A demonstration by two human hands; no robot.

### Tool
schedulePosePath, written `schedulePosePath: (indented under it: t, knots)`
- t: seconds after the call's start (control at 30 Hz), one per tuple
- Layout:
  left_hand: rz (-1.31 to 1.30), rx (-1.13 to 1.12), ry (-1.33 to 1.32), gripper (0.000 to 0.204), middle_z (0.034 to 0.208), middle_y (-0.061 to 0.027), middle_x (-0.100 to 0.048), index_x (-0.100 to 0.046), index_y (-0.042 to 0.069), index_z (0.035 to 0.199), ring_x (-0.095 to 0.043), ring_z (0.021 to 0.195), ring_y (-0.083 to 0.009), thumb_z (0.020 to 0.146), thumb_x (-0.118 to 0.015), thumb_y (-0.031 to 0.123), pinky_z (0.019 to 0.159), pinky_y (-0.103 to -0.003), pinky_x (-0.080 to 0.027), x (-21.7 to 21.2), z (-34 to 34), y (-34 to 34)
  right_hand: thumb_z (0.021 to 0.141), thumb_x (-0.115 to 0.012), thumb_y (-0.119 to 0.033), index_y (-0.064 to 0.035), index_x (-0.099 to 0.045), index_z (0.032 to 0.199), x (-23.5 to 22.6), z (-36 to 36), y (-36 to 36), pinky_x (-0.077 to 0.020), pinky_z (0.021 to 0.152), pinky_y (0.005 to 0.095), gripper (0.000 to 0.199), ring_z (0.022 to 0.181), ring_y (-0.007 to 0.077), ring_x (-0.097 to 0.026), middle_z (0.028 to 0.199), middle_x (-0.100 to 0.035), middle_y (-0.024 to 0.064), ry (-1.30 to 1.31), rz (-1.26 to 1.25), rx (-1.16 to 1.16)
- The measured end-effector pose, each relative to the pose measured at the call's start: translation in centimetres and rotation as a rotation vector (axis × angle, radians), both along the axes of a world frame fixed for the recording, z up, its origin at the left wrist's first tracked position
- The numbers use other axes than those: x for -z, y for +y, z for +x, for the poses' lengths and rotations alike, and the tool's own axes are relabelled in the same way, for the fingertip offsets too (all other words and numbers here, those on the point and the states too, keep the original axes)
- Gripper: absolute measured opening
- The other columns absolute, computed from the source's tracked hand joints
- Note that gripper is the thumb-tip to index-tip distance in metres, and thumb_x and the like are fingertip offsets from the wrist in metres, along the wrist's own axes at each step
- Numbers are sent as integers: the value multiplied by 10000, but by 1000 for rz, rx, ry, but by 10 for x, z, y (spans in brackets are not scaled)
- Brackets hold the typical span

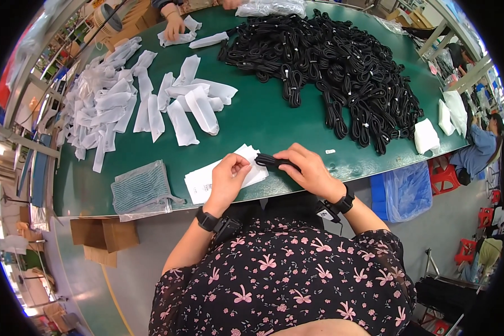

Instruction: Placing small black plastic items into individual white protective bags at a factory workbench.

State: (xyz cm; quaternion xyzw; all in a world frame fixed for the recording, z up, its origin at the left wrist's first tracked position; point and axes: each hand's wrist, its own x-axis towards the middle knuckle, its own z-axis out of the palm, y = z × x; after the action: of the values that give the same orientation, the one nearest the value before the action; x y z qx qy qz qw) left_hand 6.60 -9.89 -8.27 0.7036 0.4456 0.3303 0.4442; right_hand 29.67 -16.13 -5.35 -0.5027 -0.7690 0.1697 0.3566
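Note:
My right hand [312, 169] grips a bundled black cable [267, 161] near the table's front edge. The bundle's left end meets the raised edge of a white bag [247, 151], the top one of a flat stack of printed white bags [199, 183]. Curled over that stack, my left hand [228, 178] is closed, with thumb and forefinger pinching at the bag; its fingertips are partly hidden. To the left of the stack lies a clear plastic bag [143, 189] holding blue-green striped material.
A large heap of black cables [336, 67] covers the far right of the green table [252, 123]. Filled white bags [106, 103] pile up at left. Another person's hand [175, 27] touches bags at the far side. A blue bin [400, 193] stands right, below the table edge.

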Motion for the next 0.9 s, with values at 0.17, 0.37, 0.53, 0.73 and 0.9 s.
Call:
schedulePosePath:
  t: [0.17,0.37,0.53,0.73,0.9]
  knots:
    - [81,78,-90,81,853,-85,-589,-627,7,867,-578,762,-198,817,-691,8,698,-296,-471,-4,-1,1,891,-648,-46,-21,-631,1092,6,1,5,-493,680,312,203,765,195,-602,913,-611,85,-71,71,-111]
    - [561,257,30,86,919,-53,-593,-618,6,864,-548,797,-133,812,-683,-15,714,-259,-455,-15,5,1,884,-662,-54,-35,-641,1109,23,-8,12,-486,742,296,227,815,165,-586,986,-605,55,374,-433,9]
    - [200,129,-94,85,933,-43,-591,-610,2,876,-545,804,-121,834,-684,5,727,-260,-456,-29,3,11,879,-661,-47,-25,-607,1174,13,-12,18,-484,814,303,301,938,183,-572,1152,-575,91,294,-28,-228]
    - [-182,150,-476,69,937,-3,-586,-621,14,955,-539,788,-85,899,-649,43,678,-243,-451,-46,-11,35,863,-672,-40,-48,-602,1188,-24,-15,24,-498,825,314,333,983,218,-569,1168,-546,107,386,99,-105]
    - [-217,71,-724,197,949,-3,-587,-604,-20,1087,-558,758,-97,930,-633,94,677,-242,-464,-72,-56,90,842,-720,-126,-56,-616,1126,-16,44,44,-528,718,372,310,873,313,-611,1084,-561,151,-311,348,554]
